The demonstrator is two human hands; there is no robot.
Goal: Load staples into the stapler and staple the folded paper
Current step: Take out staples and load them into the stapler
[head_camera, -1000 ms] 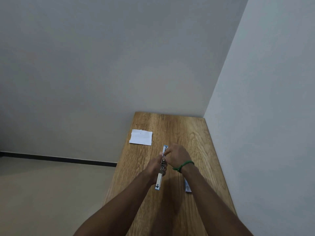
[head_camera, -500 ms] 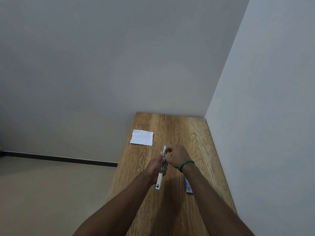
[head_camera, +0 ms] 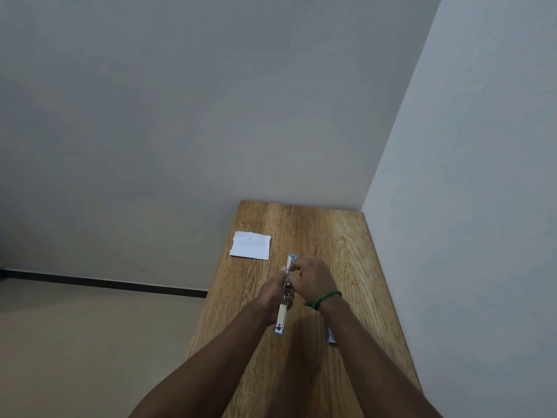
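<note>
The wooden table (head_camera: 340, 242) runs away from me into the corner, and the folded paper (head_camera: 250, 245) lies flat by its far left edge. Above the middle, my left hand (head_camera: 271, 294) curls round the opened stapler (head_camera: 282, 316) while my right hand (head_camera: 313, 280) pinches its far half. A small blue-and-white box (head_camera: 331, 337) shows beside my right forearm.

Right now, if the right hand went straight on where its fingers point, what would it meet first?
The stapler, held in the left hand; the right hand seems to pinch it, though depth is unclear.
</note>
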